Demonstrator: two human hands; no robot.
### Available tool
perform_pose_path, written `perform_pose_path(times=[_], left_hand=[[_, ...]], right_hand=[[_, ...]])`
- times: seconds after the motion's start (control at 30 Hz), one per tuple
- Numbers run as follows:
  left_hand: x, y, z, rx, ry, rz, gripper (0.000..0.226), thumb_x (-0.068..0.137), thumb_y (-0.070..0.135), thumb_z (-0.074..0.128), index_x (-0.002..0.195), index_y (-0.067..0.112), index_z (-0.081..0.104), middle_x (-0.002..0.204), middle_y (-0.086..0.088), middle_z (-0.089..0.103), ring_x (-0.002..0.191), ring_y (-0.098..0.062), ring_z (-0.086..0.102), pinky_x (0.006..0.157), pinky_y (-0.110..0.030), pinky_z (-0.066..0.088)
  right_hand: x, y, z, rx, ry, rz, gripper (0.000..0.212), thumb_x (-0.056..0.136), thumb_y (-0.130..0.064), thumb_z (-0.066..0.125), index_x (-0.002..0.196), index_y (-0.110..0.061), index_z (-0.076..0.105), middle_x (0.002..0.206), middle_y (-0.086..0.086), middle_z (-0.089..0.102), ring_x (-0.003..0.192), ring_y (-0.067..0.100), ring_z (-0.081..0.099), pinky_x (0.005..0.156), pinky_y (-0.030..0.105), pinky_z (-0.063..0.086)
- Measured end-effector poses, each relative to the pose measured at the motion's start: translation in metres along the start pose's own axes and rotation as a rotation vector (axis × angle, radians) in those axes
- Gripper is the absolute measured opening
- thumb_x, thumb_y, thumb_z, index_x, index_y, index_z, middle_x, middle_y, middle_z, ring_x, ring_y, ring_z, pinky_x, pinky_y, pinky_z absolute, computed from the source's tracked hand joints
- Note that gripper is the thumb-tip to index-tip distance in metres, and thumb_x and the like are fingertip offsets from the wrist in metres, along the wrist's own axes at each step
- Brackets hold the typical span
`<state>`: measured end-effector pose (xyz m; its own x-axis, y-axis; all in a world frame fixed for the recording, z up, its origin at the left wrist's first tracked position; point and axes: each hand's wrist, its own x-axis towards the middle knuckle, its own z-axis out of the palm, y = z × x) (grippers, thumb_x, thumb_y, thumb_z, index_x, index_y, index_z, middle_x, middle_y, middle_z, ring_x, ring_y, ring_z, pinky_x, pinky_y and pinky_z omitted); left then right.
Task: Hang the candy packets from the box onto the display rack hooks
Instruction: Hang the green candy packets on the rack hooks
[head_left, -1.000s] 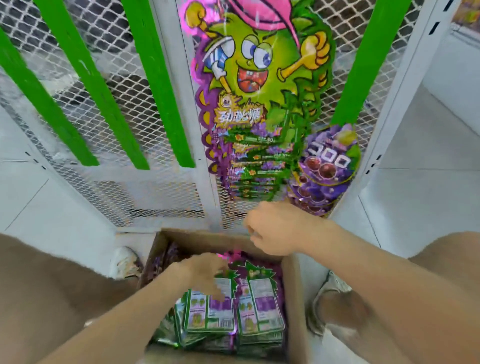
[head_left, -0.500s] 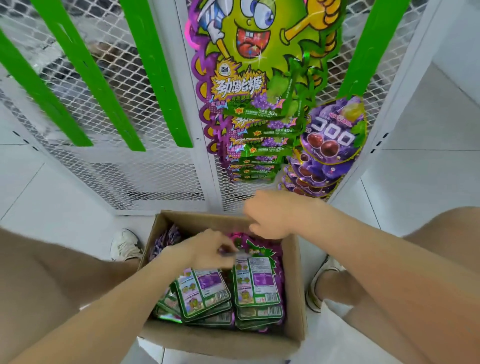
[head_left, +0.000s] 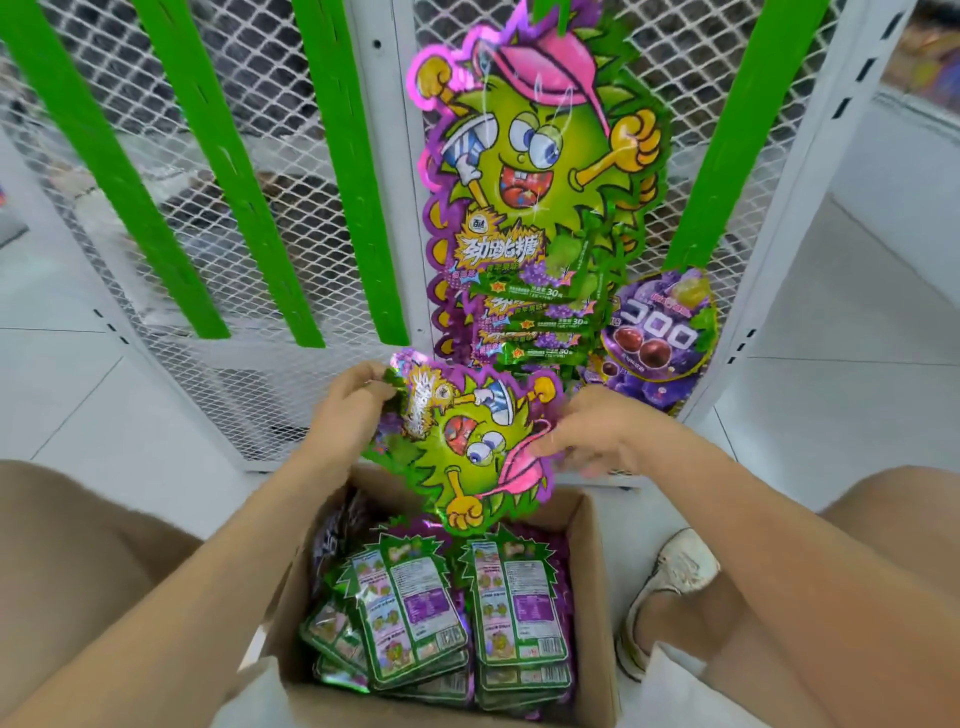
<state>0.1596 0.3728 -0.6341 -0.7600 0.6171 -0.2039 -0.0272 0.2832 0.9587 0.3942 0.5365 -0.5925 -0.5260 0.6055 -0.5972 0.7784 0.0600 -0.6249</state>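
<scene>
One green and purple cartoon candy packet (head_left: 467, 441) is held upside down above the cardboard box (head_left: 592, 597), face toward me. My left hand (head_left: 348, 410) pinches its left edge and my right hand (head_left: 587, 431) grips its right edge near the pink cap. Inside the box lie stacks of packets (head_left: 452, 608), back labels up. A row of matching packets (head_left: 530, 171) hangs on the white mesh display rack (head_left: 260, 374), right behind the held one. The hook itself is hidden.
Purple round grape gummy packets (head_left: 660, 332) hang to the right of the cartoon ones. Green slotted uprights (head_left: 228, 171) cross the mesh. A white rack post (head_left: 795, 197) stands at right. My knees flank the box, with a white shoe (head_left: 670, 587) on the tiled floor.
A packet has come out of the box and now sits lifted between both hands in front of the rack. My left hand rose from the box; the view tilted up.
</scene>
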Motion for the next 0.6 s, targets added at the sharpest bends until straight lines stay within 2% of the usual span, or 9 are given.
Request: perform_pose_path(times=[0.07,0.1,0.17,0.27,0.33,0.4,0.47,0.53,0.6], left_hand=[[0.005,-0.009,-0.005,0.025,0.030,-0.042,0.025,0.078,0.023,0.058,0.097,0.010,0.068,0.091,-0.017,0.073,0.093,-0.044,0.070,0.088,-0.049,0.058],[0.003,-0.010,-0.005,0.086,0.038,-0.022,0.026,0.078,0.022,0.057,0.096,0.007,0.069,0.089,-0.021,0.074,0.092,-0.047,0.071,0.082,-0.051,0.059],[-0.007,-0.006,-0.003,0.294,0.122,0.037,0.017,0.087,0.017,0.064,0.100,0.005,0.066,0.089,-0.018,0.072,0.091,-0.043,0.068,0.068,-0.042,0.048],[-0.026,0.005,0.004,0.523,0.133,0.181,0.049,0.084,0.017,0.075,0.126,0.009,0.051,0.111,-0.006,0.064,0.104,-0.025,0.057,0.085,-0.037,0.042],[-0.037,0.018,0.008,0.590,-0.038,0.368,0.065,0.074,0.029,0.076,0.134,0.018,0.054,0.126,0.002,0.061,0.119,-0.016,0.053,0.103,-0.040,0.043],[-0.044,0.033,0.013,0.515,-0.341,0.443,0.053,0.075,0.026,0.077,0.127,0.028,0.065,0.128,0.013,0.068,0.123,-0.004,0.059,0.109,-0.035,0.044],[-0.046,0.041,0.019,0.448,-0.511,0.495,0.033,0.088,0.019,0.082,0.118,0.029,0.073,0.116,0.013,0.076,0.114,-0.004,0.068,0.102,-0.029,0.049],[-0.045,0.050,0.022,0.358,-0.468,0.519,0.017,0.093,0.017,0.081,0.108,0.024,0.077,0.103,0.008,0.080,0.099,-0.005,0.073,0.089,-0.025,0.053],[-0.041,0.061,0.023,0.249,-0.383,0.514,0.015,0.092,0.011,0.081,0.095,0.025,0.079,0.092,0.007,0.081,0.089,-0.005,0.074,0.080,-0.020,0.052]], right_hand=[[0.002,0.001,0.002,0.160,0.041,-0.071,0.022,0.085,-0.004,0.081,0.100,-0.003,0.064,0.085,0.017,0.062,0.079,0.022,0.059,0.065,0.031,0.049],[0.002,0.000,0.003,0.179,0.056,-0.130,0.020,0.086,-0.001,0.078,0.099,0.002,0.064,0.081,0.016,0.058,0.078,0.021,0.056,0.065,0.032,0.047],[0.001,-0.004,0.004,0.066,0.108,-0.306,0.016,0.087,0.003,0.073,0.099,0.006,0.064,0.072,0.014,0.053,0.068,0.019,0.051,0.065,0.037,0.044],[-0.008,-0.011,0.009,-0.272,0.201,-0.555,0.018,0.092,-0.004,0.066,0.106,-0.012,0.072,0.075,0.010,0.066,0.060,0.013,0.052,0.067,0.033,0.047],[-0.016,-0.016,0.017,-0.357,0.225,-0.714,0.024,0.093,-0.004,0.063,0.110,-0.016,0.074,0.078,0.003,0.072,0.063,0.010,0.059,0.067,0.029,0.047],[-0.024,-0.021,0.025,-0.320,0.237,-0.833,0.026,0.093,-0.003,0.063,0.111,-0.016,0.074,0.077,-0.005,0.074,0.067,0.004,0.064,0.071,0.020,0.048],[-0.031,-0.029,0.029,-0.202,0.315,-0.891,0.025,0.093,-0.005,0.068,0.113,-0.017,0.075,0.082,-0.011,0.076,0.078,-0.002,0.069,0.081,0.018,0.052],[-0.038,-0.036,0.029,-0.038,0.477,-0.909,0.026,0.090,-0.013,0.078,0.115,-0.020,0.075,0.089,-0.014,0.076,0.085,0.000,0.071,0.085,0.019,0.055],[-0.044,-0.042,0.021,0.020,0.649,-0.893,0.030,0.086,-0.023,0.083,0.115,-0.025,0.075,0.094,-0.018,0.074,0.085,0.001,0.069,0.082,0.016,0.054]])
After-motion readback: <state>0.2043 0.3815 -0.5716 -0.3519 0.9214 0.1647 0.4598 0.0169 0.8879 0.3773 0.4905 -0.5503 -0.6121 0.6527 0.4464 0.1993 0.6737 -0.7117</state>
